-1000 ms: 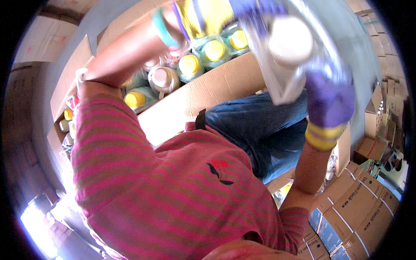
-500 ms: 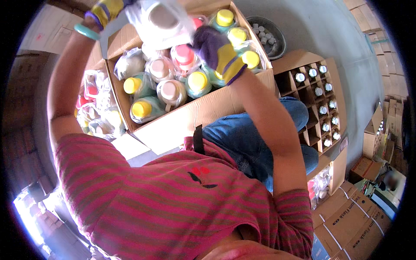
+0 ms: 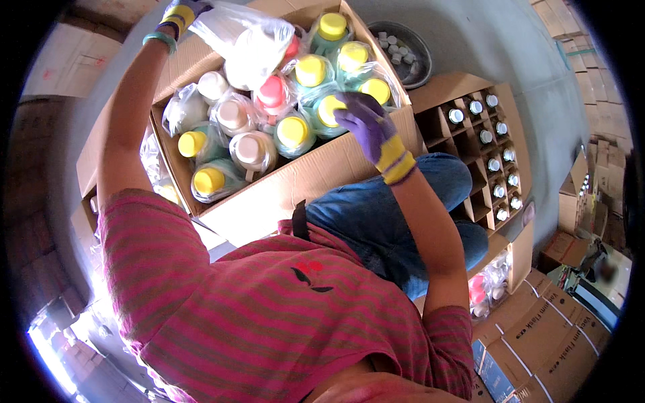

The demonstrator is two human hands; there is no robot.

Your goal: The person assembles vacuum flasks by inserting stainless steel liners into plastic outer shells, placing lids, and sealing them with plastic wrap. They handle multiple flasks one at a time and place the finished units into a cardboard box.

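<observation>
My left hand (image 3: 183, 13), in a purple and yellow glove, is closed on the edge of a clear plastic bag (image 3: 236, 25) at the upper left. A whitish flask (image 3: 245, 60) is inside that bag, among the other flasks in an open cardboard box (image 3: 312, 164). My right hand (image 3: 368, 131), gloved alike, is over the box's near right side with loosely bent fingers. Its fingertips are beside the yellow lid of a bagged flask (image 3: 329, 111); whether they touch is unclear. Around it stand a red-lidded flask (image 3: 271, 92) and several with yellow or pale pink lids.
Right of the box is a divided carton (image 3: 480, 158) with several white-capped bottles. A dark round basin (image 3: 423, 57) holds small white pieces. Strapped cardboard boxes (image 3: 551, 329) lie at the lower right. Another open carton with bagged items (image 3: 487, 289) is beside my knees.
The bagged whitish flask has lowered into the box. My right hand has left it and moved right and nearer me. My left hand still grips the bag, now stretched upward.
</observation>
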